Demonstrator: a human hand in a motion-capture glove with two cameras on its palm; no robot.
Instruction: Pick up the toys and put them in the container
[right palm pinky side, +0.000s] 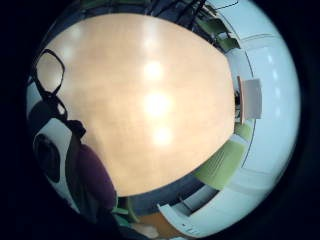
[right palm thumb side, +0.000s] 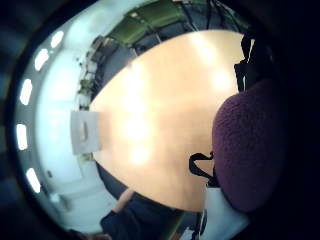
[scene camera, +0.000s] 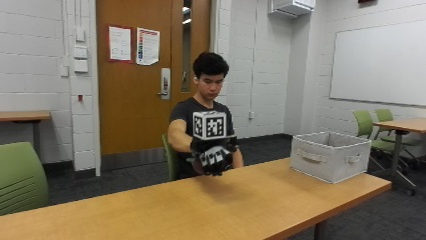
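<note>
In the outside view my gloved right hand hovers a little above the wooden table, near its far edge and in front of the seated person. A dark purple plush toy fills one side of the thumb side palm view, close against the palm; it also shows as the plush toy beside the glove's straps. My fingers curl round it. The container, a white fabric bin with handles, stands on the table's right end, well away from the hand. It appears small as the bin and the bin.
The tabletop between hand and bin shows only light reflections. A green chair stands at the left. More green chairs and a second table are beyond the right end.
</note>
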